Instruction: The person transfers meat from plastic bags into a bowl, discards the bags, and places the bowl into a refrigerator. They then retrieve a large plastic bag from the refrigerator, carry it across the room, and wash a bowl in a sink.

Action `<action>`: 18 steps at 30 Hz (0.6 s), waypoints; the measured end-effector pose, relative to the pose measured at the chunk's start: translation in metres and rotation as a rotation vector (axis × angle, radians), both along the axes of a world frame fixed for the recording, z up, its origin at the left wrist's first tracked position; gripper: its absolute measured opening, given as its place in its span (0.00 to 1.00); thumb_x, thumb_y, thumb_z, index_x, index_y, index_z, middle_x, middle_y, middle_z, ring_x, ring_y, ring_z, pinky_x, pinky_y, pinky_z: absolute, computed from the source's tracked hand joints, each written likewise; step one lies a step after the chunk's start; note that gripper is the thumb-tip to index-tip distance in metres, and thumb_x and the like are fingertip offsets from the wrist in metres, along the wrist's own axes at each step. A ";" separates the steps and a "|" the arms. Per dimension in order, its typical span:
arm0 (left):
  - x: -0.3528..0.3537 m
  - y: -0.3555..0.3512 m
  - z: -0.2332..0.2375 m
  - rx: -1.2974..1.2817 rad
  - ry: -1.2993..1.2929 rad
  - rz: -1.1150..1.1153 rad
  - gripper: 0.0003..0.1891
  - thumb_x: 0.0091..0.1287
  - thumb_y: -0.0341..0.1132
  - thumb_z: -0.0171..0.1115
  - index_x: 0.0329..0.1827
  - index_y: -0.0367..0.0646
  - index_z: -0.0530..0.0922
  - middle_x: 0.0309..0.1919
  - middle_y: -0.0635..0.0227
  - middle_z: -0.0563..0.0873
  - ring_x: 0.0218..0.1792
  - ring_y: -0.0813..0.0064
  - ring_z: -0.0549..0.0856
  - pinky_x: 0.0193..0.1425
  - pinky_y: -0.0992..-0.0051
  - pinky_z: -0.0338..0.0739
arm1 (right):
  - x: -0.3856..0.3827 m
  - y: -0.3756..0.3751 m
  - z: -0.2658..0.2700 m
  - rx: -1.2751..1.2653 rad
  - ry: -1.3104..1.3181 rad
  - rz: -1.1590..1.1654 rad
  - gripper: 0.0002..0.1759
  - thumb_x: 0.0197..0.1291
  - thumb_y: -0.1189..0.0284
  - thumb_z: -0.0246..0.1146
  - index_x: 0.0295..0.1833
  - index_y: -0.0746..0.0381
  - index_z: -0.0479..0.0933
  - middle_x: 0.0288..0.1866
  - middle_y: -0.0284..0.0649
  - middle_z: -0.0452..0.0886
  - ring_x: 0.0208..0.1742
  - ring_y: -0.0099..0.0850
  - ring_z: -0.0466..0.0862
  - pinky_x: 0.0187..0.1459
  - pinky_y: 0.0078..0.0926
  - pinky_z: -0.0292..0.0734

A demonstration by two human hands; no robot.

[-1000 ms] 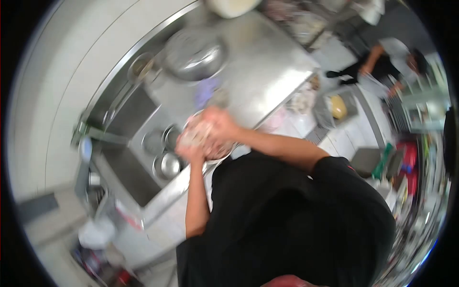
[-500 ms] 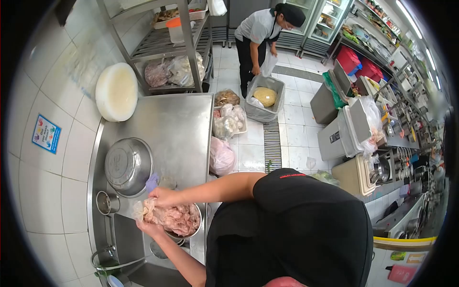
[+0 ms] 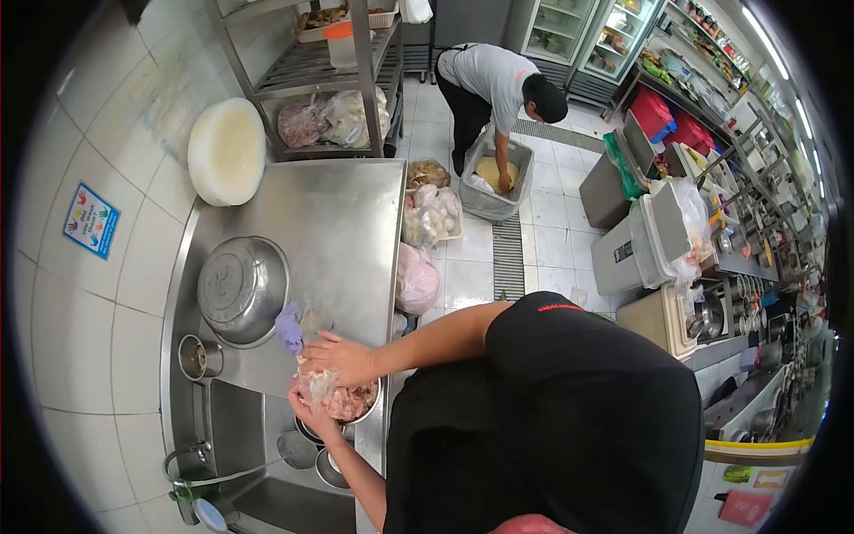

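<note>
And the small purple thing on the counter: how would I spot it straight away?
Find the steel counter along the tiled wall, then the large round metal bowl on it. Between that bowl and the right hand sits a small crumpled purple thing. Its colour sets it apart from the grey bowl and pinkish meat nearby.

Bright light is spreading; tubes (image 3: 767, 42) are glowing upper right. Bowl (image 3: 245, 289) is catching highlights. Meat (image 3: 352, 405) is showing fairly crisp; black shirt (image 3: 543, 409) is losing detail. Fisheye is bending edges, corners are falling black.
</note>
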State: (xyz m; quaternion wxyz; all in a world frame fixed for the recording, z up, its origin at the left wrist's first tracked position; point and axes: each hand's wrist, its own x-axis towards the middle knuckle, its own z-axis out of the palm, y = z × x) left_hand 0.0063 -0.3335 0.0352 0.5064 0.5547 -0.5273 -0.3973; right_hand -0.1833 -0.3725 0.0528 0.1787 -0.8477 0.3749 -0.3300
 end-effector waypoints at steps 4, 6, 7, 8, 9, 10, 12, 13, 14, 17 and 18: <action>0.031 -0.013 -0.041 -0.029 0.035 0.032 0.15 0.72 0.34 0.54 0.54 0.31 0.75 0.52 0.52 0.82 0.54 0.62 0.79 0.64 0.63 0.70 | 0.005 -0.008 0.024 0.234 -0.001 0.039 0.23 0.56 0.71 0.63 0.60 0.57 0.77 0.67 0.48 0.73 0.72 0.44 0.71 0.71 0.51 0.62; 0.034 -0.015 -0.033 -0.003 0.056 0.055 0.17 0.74 0.36 0.52 0.54 0.30 0.76 0.51 0.51 0.83 0.52 0.62 0.80 0.61 0.63 0.72 | 0.017 -0.026 0.031 0.392 -0.048 0.032 0.20 0.58 0.71 0.61 0.57 0.60 0.78 0.62 0.50 0.76 0.66 0.45 0.75 0.66 0.48 0.67; 0.025 -0.018 -0.003 0.039 -0.038 0.125 0.20 0.76 0.40 0.49 0.55 0.29 0.77 0.50 0.51 0.83 0.51 0.62 0.81 0.58 0.64 0.74 | 0.023 -0.034 0.033 0.551 -0.096 0.025 0.17 0.60 0.72 0.59 0.54 0.63 0.79 0.57 0.52 0.80 0.61 0.46 0.80 0.61 0.45 0.72; 0.018 -0.023 0.016 0.079 -0.134 0.195 0.23 0.77 0.43 0.46 0.56 0.28 0.77 0.50 0.52 0.84 0.49 0.62 0.82 0.55 0.64 0.76 | 0.027 -0.040 0.034 0.550 -0.097 0.023 0.17 0.60 0.72 0.59 0.54 0.63 0.79 0.57 0.52 0.80 0.61 0.46 0.80 0.61 0.45 0.72; 0.015 -0.033 0.015 0.078 -0.133 0.195 0.23 0.77 0.43 0.46 0.56 0.28 0.77 0.50 0.52 0.84 0.49 0.62 0.82 0.55 0.64 0.76 | 0.030 -0.046 0.035 0.542 -0.257 0.035 0.15 0.63 0.68 0.57 0.50 0.64 0.80 0.50 0.55 0.82 0.54 0.50 0.82 0.55 0.46 0.74; 0.015 -0.047 0.010 0.106 -0.006 0.182 0.27 0.79 0.47 0.43 0.57 0.28 0.77 0.50 0.52 0.84 0.48 0.62 0.83 0.54 0.65 0.77 | 0.031 -0.050 0.037 0.531 -0.416 0.047 0.17 0.67 0.63 0.54 0.46 0.66 0.81 0.43 0.57 0.84 0.47 0.54 0.83 0.49 0.46 0.76; 0.015 -0.069 0.010 0.133 0.125 0.169 0.31 0.80 0.51 0.40 0.59 0.27 0.77 0.50 0.52 0.84 0.46 0.61 0.84 0.53 0.65 0.78 | 0.036 -0.052 0.043 0.535 -0.437 0.012 0.16 0.65 0.67 0.54 0.48 0.67 0.80 0.42 0.57 0.84 0.47 0.54 0.83 0.49 0.45 0.76; 0.012 -0.079 0.013 0.140 0.179 0.139 0.33 0.81 0.54 0.39 0.58 0.27 0.77 0.49 0.52 0.84 0.46 0.62 0.84 0.52 0.65 0.78 | 0.037 -0.051 0.045 0.543 -0.462 -0.023 0.15 0.64 0.70 0.55 0.50 0.67 0.78 0.41 0.57 0.84 0.47 0.53 0.83 0.50 0.44 0.76; 0.009 -0.086 0.017 0.148 0.233 0.112 0.35 0.81 0.57 0.38 0.56 0.27 0.78 0.49 0.52 0.85 0.45 0.62 0.84 0.52 0.64 0.79 | 0.037 -0.051 0.043 0.544 -0.460 -0.020 0.15 0.64 0.70 0.55 0.50 0.67 0.78 0.41 0.57 0.84 0.47 0.53 0.83 0.50 0.44 0.76; 0.007 -0.103 0.023 0.386 0.565 0.250 0.37 0.80 0.60 0.37 0.56 0.30 0.79 0.48 0.52 0.85 0.45 0.63 0.84 0.50 0.64 0.80 | 0.034 -0.039 0.044 0.409 -0.262 -0.011 0.19 0.63 0.61 0.59 0.49 0.66 0.79 0.42 0.56 0.83 0.47 0.53 0.82 0.50 0.46 0.76; 0.024 -0.118 -0.001 0.448 0.339 0.220 0.33 0.80 0.59 0.39 0.53 0.33 0.80 0.48 0.54 0.85 0.44 0.64 0.84 0.48 0.64 0.80 | 0.030 -0.032 0.047 0.303 -0.209 0.027 0.21 0.62 0.58 0.61 0.48 0.66 0.79 0.43 0.55 0.82 0.47 0.53 0.82 0.50 0.47 0.75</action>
